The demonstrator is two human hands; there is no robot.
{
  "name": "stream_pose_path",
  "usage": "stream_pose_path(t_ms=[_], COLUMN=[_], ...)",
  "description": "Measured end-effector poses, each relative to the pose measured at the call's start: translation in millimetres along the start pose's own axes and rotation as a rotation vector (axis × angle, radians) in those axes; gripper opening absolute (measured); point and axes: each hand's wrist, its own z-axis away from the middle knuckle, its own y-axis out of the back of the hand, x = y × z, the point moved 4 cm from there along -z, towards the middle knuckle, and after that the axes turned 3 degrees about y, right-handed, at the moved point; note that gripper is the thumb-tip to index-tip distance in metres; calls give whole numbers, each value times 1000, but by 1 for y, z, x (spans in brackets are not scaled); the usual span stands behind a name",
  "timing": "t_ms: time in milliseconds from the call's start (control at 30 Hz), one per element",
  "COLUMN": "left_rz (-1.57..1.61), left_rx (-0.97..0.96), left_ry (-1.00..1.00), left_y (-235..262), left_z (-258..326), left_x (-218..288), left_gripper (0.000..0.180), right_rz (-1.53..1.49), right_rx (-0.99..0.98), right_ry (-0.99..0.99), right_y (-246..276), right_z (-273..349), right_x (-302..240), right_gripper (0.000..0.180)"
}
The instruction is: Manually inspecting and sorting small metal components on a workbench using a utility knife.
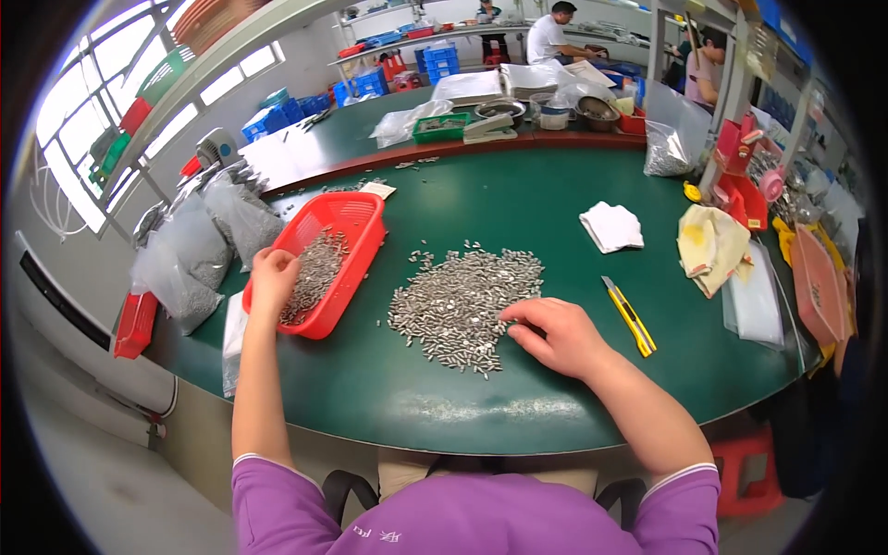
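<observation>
A pile of small metal pins (462, 305) is spread on the green table (518, 203), at the centre and near the front edge. The right hand (555, 335) is laid flat at the right edge of the pile, fingertips touching the outermost pins; the fingers are loosely spread and nothing is seen clamped between them. The left hand (273, 277) is placed over the near left rim of a red basket (324, 259), which stands just left of the pile. The fingers are curled down into the basket among more pins; whether any pins are gripped cannot be told.

Each pin is a short cylinder. No common direction is shown: the long axes lie flat on the table and point every way. The pile as a whole is stretched from near left to far right.

A yellow utility knife (631, 316) is placed right of the right hand, its long axis running from far left to near right. A folded white cloth (610, 227) lies further back. Clear bags of metal parts (199, 250) are stacked at the far left of the table. A second table with blue crates (277, 116) is seen behind, and other people are seated at the far end of the room.
</observation>
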Motion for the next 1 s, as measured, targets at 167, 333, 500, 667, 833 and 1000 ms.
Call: stream_pose_path(t_ms=[167,333,500,667,833,1000], left_rz=[243,312,271,177,174,207], left_rx=[-16,-258,-459,-445,-438,-486], left_ry=[-300,-634,-506,-458,-418,-392], left_y=[35,20,-1,-4,-7,-5], left_z=[80,182,218,225,229,231], left_x=[152,229,208,199,190,189], left_gripper=[9,15,13,15,18,15], right_rz=[113,422,669,704,461,-452], right_rx=[105,245,6,130,280,207], right_ry=[22,-121,-475,-605,-751,-842], right_y=[10,56,92,88,76,31], right_z=[4,1,46,110,126,160], right_x=[-2,-12,-13,13,-19,-101], right_gripper=[18,25,34,33,18,29])
